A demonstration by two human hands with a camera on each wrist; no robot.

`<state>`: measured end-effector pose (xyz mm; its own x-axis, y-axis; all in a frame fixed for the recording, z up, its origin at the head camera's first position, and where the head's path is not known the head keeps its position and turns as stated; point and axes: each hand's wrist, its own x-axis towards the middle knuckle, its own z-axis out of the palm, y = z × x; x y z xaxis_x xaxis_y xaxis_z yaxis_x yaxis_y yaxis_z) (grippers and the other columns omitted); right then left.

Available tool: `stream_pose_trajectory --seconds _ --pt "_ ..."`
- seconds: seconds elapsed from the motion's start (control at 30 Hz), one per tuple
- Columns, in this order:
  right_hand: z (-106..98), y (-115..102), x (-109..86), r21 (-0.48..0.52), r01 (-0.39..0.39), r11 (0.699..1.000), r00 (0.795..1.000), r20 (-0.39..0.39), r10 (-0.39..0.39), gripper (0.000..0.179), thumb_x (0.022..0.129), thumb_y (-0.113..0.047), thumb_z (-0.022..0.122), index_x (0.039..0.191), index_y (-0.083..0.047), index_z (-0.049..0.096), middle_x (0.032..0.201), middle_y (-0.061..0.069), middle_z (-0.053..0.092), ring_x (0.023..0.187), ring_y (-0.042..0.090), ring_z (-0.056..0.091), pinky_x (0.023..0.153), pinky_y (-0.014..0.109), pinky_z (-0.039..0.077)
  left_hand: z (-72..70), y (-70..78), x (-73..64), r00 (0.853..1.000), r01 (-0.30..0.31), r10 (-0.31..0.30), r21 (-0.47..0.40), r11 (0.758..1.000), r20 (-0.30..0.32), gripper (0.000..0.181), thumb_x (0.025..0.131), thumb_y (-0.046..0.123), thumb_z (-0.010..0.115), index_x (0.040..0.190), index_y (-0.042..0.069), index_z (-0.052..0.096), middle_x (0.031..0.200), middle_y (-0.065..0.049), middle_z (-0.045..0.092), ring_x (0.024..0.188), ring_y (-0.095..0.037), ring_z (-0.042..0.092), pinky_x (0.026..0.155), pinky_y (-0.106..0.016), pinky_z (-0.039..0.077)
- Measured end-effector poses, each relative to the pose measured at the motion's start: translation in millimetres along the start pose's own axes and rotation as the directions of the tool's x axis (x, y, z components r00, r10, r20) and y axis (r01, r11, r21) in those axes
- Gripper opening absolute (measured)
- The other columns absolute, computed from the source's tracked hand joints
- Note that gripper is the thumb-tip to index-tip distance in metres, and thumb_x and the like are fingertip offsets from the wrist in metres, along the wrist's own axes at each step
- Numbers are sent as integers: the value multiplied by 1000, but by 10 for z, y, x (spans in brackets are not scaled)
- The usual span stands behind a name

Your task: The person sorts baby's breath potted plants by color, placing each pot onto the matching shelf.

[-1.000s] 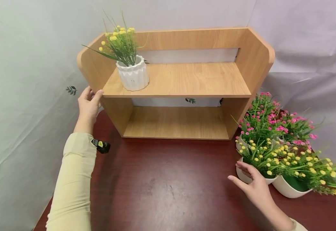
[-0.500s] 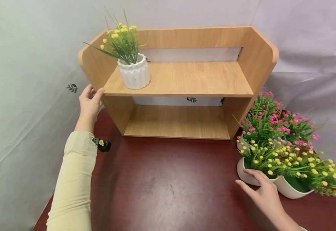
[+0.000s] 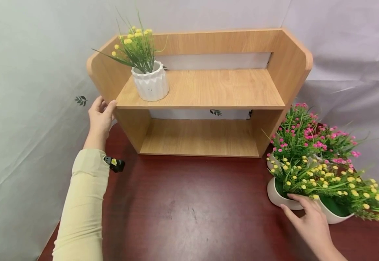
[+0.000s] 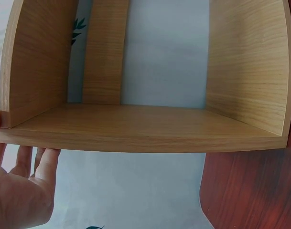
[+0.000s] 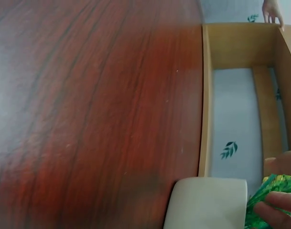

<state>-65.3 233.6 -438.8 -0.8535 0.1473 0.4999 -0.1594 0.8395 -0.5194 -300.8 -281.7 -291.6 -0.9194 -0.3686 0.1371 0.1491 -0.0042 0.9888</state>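
My left hand grips the left side panel of the wooden shelf, thumb at the front edge and fingers along the outside. In the left wrist view its fingers touch the panel. Over the front of a cream flowerpot is my right hand, thumb and fingers spread apart near the rim. The right wrist view shows its fingertips beside the green filling at the pot's mouth. Yellow flowers grow from this pot.
A white ribbed pot with yellow flowers stands on the upper board's left end. Right of the shelf are another cream pot with yellow flowers and plants with pink flowers. All stand on a dark red table before pale cloth walls.
My right hand has moved right and slightly toward me, bringing its fingers over the front cream pot's rim. The left hand keeps its hold on the shelf.
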Motion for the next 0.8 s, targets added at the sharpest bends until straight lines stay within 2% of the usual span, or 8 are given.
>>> stream_pose_trajectory --seconds 0.1,0.2,0.43,0.57,0.7,0.8 --pt "-19 47 -15 -25 5 1000 1000 -25 -5 32 65 -3 80 95 0 68 91 20 67 85 30 50 78 29 34 -6 -17 -2 1000 10 -10 -38 999 -6 42 93 14 59 134 20 54 134 -11 50 117 -20 51 109 -47 35" --pt "-43 89 -28 -41 -13 999 999 -39 11 31 66 -1 79 94 2 67 91 21 66 86 35 52 77 37 36 -9 -26 1 1000 9 -10 -36 999 -10 42 93 14 59 134 20 53 133 -10 51 115 -19 51 108 -46 36" --pt "-88 176 -42 -71 -79 994 996 -54 75 31 68 2 76 95 10 65 94 29 62 92 44 53 82 50 36 -13 -17 4 1000 8 -9 -53 999 -17 42 92 13 60 133 20 55 131 -9 52 113 -18 52 108 -45 36" --pt "-95 221 -51 -88 -157 984 987 -58 152 34 70 1 75 98 14 61 100 33 58 95 46 51 83 55 37 -7 -11 -7 1000 -2 0 -64 998 -17 39 92 12 61 130 20 57 123 -7 56 108 -16 53 107 -44 39" --pt "-99 255 -53 -92 -237 967 971 -30 235 39 73 -1 75 104 15 58 107 33 54 102 46 48 84 57 36 5 -9 -19 1000 -11 10 -64 998 -15 37 91 12 62 127 19 59 115 -3 58 103 -14 55 103 -40 43" --pt "-102 277 -39 -99 -271 957 962 5 273 44 75 -2 74 109 17 54 110 34 52 105 46 46 85 58 36 2 -3 -26 1000 -13 12 -62 998 -14 37 91 12 62 127 19 59 116 -4 59 102 -14 56 103 -39 44"
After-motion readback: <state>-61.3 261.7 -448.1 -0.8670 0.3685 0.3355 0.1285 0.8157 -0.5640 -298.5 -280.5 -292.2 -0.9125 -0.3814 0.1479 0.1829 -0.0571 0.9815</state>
